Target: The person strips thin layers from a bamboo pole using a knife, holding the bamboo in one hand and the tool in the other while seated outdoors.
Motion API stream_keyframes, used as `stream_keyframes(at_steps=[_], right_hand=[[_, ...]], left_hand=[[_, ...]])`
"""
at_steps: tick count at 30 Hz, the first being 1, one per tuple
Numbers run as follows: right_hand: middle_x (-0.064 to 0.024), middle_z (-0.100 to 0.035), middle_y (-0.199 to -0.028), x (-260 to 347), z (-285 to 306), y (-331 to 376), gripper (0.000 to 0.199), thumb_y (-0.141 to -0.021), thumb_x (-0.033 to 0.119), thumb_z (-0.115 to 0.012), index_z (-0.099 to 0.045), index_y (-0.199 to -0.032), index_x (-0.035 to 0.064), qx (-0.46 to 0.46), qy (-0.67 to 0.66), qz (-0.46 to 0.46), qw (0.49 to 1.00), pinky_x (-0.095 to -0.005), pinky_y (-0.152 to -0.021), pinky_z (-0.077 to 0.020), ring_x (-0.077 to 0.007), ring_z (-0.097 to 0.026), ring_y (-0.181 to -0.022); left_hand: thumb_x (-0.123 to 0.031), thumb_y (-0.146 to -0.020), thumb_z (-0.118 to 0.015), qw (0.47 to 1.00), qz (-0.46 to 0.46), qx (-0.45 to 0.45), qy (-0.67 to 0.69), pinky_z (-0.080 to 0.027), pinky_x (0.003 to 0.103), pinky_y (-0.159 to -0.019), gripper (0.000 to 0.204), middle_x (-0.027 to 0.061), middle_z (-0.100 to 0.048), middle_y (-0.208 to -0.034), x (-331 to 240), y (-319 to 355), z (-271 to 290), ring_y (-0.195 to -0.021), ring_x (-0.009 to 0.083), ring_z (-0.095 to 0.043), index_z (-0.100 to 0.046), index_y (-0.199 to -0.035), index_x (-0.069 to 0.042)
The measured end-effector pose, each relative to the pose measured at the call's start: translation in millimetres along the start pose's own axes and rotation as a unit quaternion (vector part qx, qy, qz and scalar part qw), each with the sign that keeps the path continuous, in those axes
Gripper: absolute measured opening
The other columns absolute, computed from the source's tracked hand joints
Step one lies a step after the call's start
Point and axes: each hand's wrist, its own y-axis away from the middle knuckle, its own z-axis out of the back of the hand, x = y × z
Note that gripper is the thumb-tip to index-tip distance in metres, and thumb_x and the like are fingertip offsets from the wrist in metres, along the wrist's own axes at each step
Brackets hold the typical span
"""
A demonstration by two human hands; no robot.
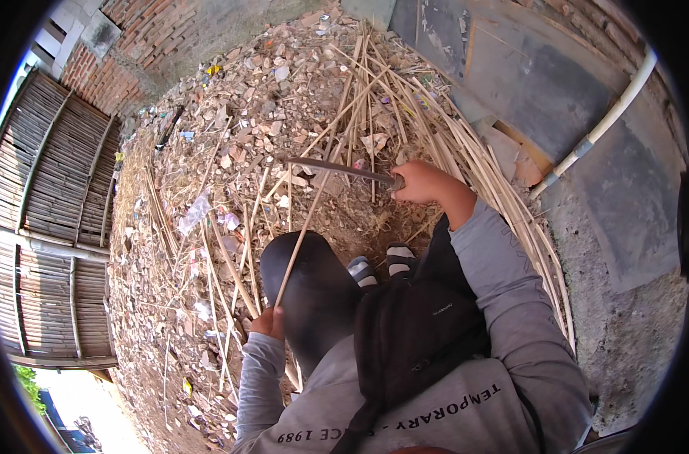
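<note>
Bamboo strip (308, 223) gripped in left hand (269, 321); right hand (424, 181) clasps knife (337, 169) across it

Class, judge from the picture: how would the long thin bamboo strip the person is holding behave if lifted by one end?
The bamboo strip is long and very thin, so it would probably flex and droop. It likely weighs little: the left hand holds one end alone. Beside the knife in the right hand, its cut edges may splinter.

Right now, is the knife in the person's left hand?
No. The right hand grips the knife, while the left hand holds a thin bamboo strip.
</note>
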Motion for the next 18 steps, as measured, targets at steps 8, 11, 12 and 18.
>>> stream_keyframes(at_steps=[8, 11, 12, 18], right_hand=[[-0.0139, -0.065, -0.082, 15.8, -5.6, 9.8, 0.023, -0.070, 0.023, -0.068, -0.066, -0.092, 0.0144, -0.003, 0.102, 0.029, 0.994, -0.0462, -0.073, -0.0500, -0.0345, -0.063, -0.084], [-0.0144, -0.065, -0.084, 16.5, -5.6, 4.9, 0.026, -0.070, 0.025, -0.070, -0.066, -0.093, 0.0134, 0.005, 0.076, 0.035, 0.996, -0.0462, -0.073, -0.0499, -0.0347, -0.063, -0.084], [-0.0149, -0.065, -0.084, 4.8, -7.6, -1.4, 0.028, -0.070, 0.027, -0.071, -0.066, -0.093, 0.0108, -0.009, 0.070, 0.035, 0.997, -0.0458, -0.074, -0.0499, -0.0350, -0.063, -0.084], [-0.0198, -0.064, -0.082, -2.8, 4.3, -6.3, 0.033, -0.072, 0.025, -0.071, -0.064, -0.097, 0.0041, -0.018, 0.048, -0.027, 0.998, -0.0437, -0.071, -0.0494, -0.0360, -0.063, -0.079]], left_hand=[[-0.047, -0.095, -0.038, 0.997, -0.006, -0.001, -0.071, -0.046, 0.054, -0.069, 0.051, 0.0274, -0.062, -0.076, -20.2, 0.5, 9.5, -0.078, 0.0480, -0.060, -0.063, -0.092, -0.002], [-0.047, -0.094, -0.038, 0.996, 0.017, -0.016, -0.083, -0.046, 0.055, -0.068, 0.050, 0.0275, -0.062, -0.076, -19.5, 2.5, 6.0, -0.075, 0.0486, -0.060, -0.062, -0.089, -0.003], [-0.047, -0.094, -0.038, 0.997, 0.020, -0.011, -0.067, -0.046, 0.054, -0.068, 0.051, 0.0277, -0.062, -0.076, -17.7, 5.4, 4.6, -0.075, 0.0484, -0.060, -0.062, -0.089, -0.003], [-0.048, -0.094, -0.041, 0.996, 0.025, 0.010, -0.089, -0.047, 0.052, -0.068, 0.050, 0.0268, -0.061, -0.072, -38.4, -0.9, 22.8, -0.074, 0.0473, -0.060, -0.057, -0.085, -0.001]])
